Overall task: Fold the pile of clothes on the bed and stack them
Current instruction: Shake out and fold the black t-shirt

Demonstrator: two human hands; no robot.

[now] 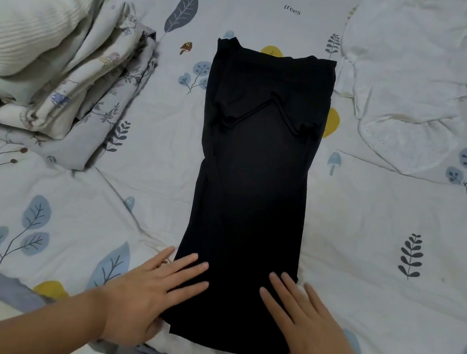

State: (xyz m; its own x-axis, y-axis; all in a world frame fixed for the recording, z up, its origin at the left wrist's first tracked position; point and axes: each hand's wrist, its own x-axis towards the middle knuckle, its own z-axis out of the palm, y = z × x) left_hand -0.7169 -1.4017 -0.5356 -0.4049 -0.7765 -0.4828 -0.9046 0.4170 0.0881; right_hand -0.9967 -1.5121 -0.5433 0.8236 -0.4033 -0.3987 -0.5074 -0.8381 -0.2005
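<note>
Black garment [251, 186] lies mid-bed, folded to a long strip. Left hand [142, 295] and right hand [311, 331] press flat on its near end, gripping nothing. Likely thin, limp, light; best pinched at near corners.

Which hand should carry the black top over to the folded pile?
Probably the left hand: the stack of folded clothes lies on its side. Both it and the right hand rest flat on the long black folded garment.

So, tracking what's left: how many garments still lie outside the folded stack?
2: the black garment mid-bed under both hands, and the white garment spread upper right. Others may be out of view.
</note>
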